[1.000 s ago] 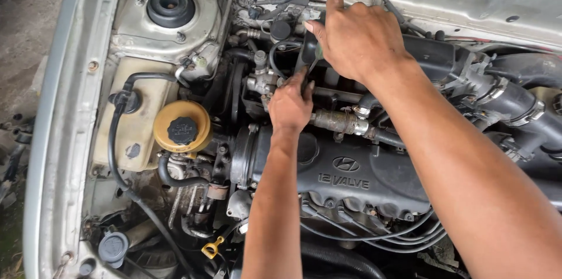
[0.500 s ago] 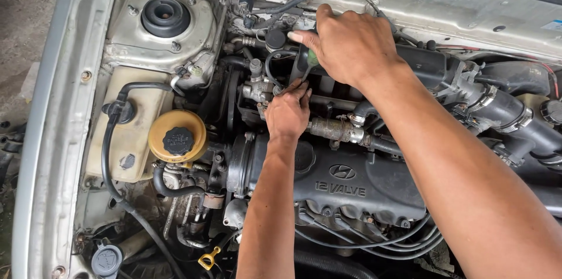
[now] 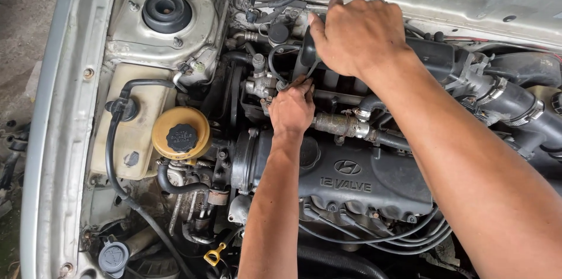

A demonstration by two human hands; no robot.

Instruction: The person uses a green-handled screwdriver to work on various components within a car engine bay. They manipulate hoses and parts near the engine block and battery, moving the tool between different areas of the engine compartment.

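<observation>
Right hand (image 3: 357, 36) fingers wrapped round the black intake part (image 3: 307, 51); left hand (image 3: 291, 110), at its 7 o'clock, pinches a small hose (image 3: 272, 62).

I read soft, even daylight from above, no hard shadows. Focus is sharp across the valve cover (image 3: 351, 179); deep gaps between hoses go black. Mild glare on the pale fender edge (image 3: 55, 138) at 9 o'clock. Slight wide-angle bowing at the edges.

Engine bay inventory: two hands, left hand (image 3: 291, 110) and right hand (image 3: 358, 36); one yellow reservoir (image 3: 181, 134) with black cap; one dark valve cover (image 3: 351, 176); one yellow dipstick handle (image 3: 215, 254); one black strut mount (image 3: 167, 11); one blue-grey cap (image 3: 113, 255).
</observation>
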